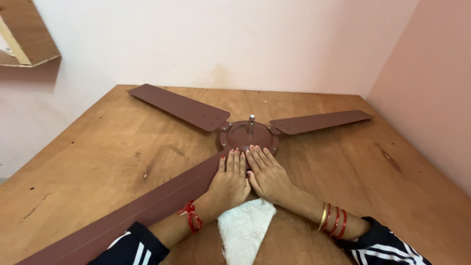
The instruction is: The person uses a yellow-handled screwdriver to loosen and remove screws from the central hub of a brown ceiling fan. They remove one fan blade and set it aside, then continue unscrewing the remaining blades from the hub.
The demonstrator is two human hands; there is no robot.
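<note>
Your left hand (pixel 229 182) and right hand (pixel 267 174) lie flat side by side in the lower middle of the frame, fingers straight and close together, gripping nothing. Both press down on a white cloth (pixel 244 229), whose free end trails toward the bottom edge between your forearms. The fingertips reach the near rim of the brown ceiling fan's motor housing (pixel 249 135), which sits at the centre of the frame on the wooden board (pixel 88 157) with its short metal shaft (pixel 251 121) pointing up.

The fan rests flat, so its 3 blades spread outward: 1 blade (pixel 179 106) runs to the upper left, 1 blade (pixel 321 121) to the right, and the near blade (pixel 122 216) stretches to the lower left, passing under your left hand. Flat palms spread pressure over the cloth, I judge. A pale wall stands behind, and a wooden shelf (pixel 27 34) shows at the upper left.
</note>
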